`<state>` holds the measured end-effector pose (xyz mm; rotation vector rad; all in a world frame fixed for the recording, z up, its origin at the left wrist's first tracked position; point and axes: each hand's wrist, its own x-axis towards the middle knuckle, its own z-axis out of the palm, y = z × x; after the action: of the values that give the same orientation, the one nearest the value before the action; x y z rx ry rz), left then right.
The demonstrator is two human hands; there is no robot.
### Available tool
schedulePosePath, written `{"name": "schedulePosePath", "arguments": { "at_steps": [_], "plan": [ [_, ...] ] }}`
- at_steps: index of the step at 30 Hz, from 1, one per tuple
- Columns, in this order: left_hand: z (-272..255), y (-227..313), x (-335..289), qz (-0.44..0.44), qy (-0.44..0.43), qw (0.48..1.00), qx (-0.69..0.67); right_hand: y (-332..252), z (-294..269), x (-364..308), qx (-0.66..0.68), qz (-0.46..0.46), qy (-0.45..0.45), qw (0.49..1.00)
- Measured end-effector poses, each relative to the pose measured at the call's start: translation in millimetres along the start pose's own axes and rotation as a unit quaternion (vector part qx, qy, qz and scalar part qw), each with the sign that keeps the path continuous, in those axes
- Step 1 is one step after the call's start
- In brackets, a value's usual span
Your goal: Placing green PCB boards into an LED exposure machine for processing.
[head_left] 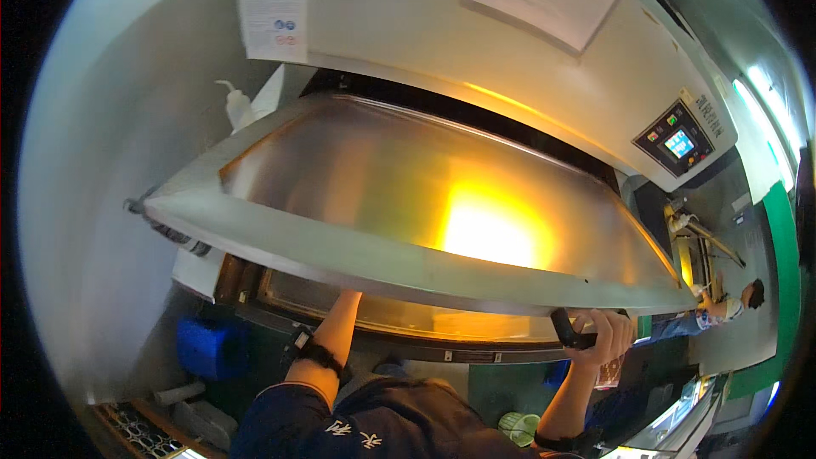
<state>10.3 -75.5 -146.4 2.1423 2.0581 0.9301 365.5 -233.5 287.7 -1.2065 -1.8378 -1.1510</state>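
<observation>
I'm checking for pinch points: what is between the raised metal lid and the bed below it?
In the head view, the person's left forearm reaches in between the metal lid and the bed; the left hand is hidden.

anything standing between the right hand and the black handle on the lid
Nothing visible does: the right hand is closed around the black handle at the front edge of the lid. The left hand is hidden by the lid.

Pale grey wall (93,204) at left, dark green floor (497,387) below, bright tube lights (773,106) upper right
</observation>
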Motion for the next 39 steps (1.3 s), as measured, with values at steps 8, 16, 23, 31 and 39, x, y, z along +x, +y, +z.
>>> {"name": "schedulePosePath", "arguments": {
  "at_steps": [8,16,23,31,39],
  "plan": [
    [9,52,29,-0.107,-0.151,0.979,0.083,37,13,38,-0.019,-0.023,0.009,1.0],
    [-13,4,62,-0.154,-0.168,0.97,0.09,61,12,81,-0.002,-0.023,-0.044,0.999],
    [-13,-103,77,-0.19,-0.236,0.953,-0.003,65,26,86,-0.033,-0.023,0.046,0.998],
    [-67,-44,71,-0.466,-0.32,0.674,-0.476,59,15,75,-0.047,0.021,0.018,0.999],
    [-101,-45,64,-0.376,-0.292,0.703,-0.528,24,22,49,-0.121,0.175,0.009,0.977]
  ]
}}
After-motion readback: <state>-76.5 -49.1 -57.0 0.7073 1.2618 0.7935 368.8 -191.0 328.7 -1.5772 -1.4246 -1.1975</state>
